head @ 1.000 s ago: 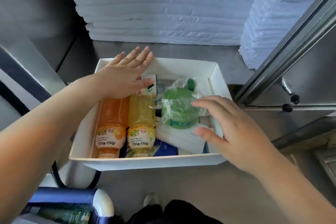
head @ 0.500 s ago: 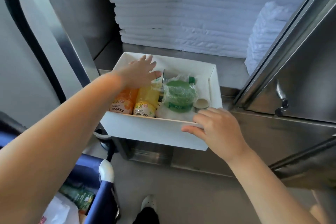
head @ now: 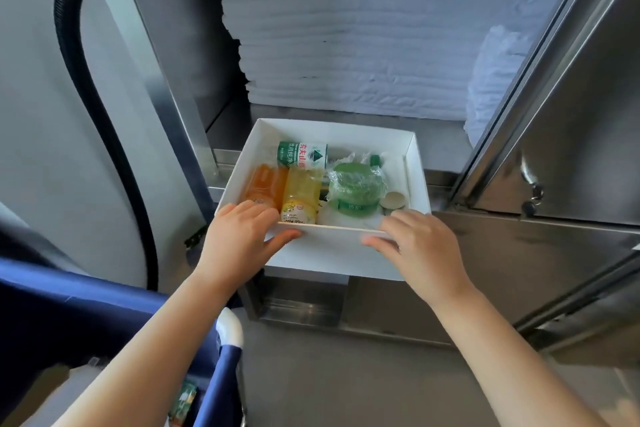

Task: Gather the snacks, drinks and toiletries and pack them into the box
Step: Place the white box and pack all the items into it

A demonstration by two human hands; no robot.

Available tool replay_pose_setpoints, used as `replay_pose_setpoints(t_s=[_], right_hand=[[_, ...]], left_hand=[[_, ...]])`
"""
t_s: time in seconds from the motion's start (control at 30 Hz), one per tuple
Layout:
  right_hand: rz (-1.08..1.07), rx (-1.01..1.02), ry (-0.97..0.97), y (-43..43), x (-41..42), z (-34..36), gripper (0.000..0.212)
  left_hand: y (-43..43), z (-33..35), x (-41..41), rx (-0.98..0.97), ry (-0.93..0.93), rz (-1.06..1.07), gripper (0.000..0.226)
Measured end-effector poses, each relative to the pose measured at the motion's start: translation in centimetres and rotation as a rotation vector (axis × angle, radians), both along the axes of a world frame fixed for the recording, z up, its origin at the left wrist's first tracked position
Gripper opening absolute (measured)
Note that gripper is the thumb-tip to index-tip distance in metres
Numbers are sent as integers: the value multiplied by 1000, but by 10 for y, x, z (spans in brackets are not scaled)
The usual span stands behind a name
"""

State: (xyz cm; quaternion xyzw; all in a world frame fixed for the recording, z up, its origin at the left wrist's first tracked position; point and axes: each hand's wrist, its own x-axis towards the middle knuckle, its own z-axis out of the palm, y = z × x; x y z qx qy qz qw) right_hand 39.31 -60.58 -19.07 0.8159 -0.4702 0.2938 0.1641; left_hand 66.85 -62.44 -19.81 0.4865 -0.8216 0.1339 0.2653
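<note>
Near left, blue fabric cart (head: 69, 305) with a white handle end. Left hand (head: 239, 239) grips the near-left corner of the white box (head: 329, 255) - fingers (head: 254, 210) curled over the rim, thumb on the outer wall. Right hand (head: 420, 248) pinches the near-right rim the same way. Box sits on the steel surface (head: 446, 180), its near part overhanging. Inside, near left: orange juice bottle (head: 265, 180), yellow juice bottle (head: 302, 192) beside it; green plastic-wrapped item (head: 356, 185) in the middle, small beige round item (head: 393, 200) to the right, water bottle (head: 303, 155) at the far wall. Behind - stacked white linens (head: 346, 45). Black hose (head: 86, 114) far left.
</note>
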Motion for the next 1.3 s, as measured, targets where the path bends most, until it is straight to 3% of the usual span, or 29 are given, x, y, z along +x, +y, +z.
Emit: replay_pose_setpoints(t_s=[0.13, 0.23, 0.4, 0.6, 0.93, 1.3], right_hand=[[-143, -61, 18, 14, 12, -19, 28], [-205, -156, 15, 14, 17, -32, 37], [-246, -363, -165, -6, 27, -26, 59], [-273, -545, -339, -26, 31, -19, 56], [-192, -601, -371, -32, 22, 19, 52], [-80, -676, -373, 34, -56, 64, 50]], left_hand=[[-2, -10, 1, -123, 48, -44, 46], [-6, -18, 5, -218, 50, -123, 47], [-18, -14, 3, -325, 118, -181, 50], [-33, -4, -5, -449, 200, -174, 57], [-43, 32, -23, -553, 317, -196, 54], [39, 69, -100, -617, 342, -170, 58]])
